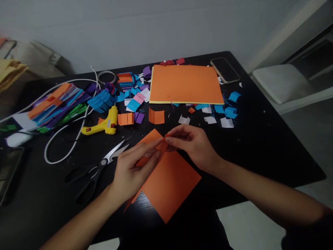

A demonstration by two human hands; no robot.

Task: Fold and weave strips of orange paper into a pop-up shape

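Both of my hands pinch one small folded strip of orange paper (163, 147) above the black table. My left hand (134, 165) is closed on its lower end, thumb and fingers pressed together. At the upper end, my right hand (194, 144) holds it between thumb and fingertips. A larger sheet of orange paper (171, 184) lies below the hands, turned like a diamond, and another orange piece is partly hidden behind my left hand. Left of that hand, black-handled scissors (104, 161) lie with their blades a little apart.
A yellow glue gun (110, 121) lies behind the scissors, near a looped white cable (48, 152). Bundles of coloured paper strips (59, 104) sit at the left. A stack of orange sheets (186, 85) and a phone (225, 69) are at the back, with paper scraps (227, 122) around.
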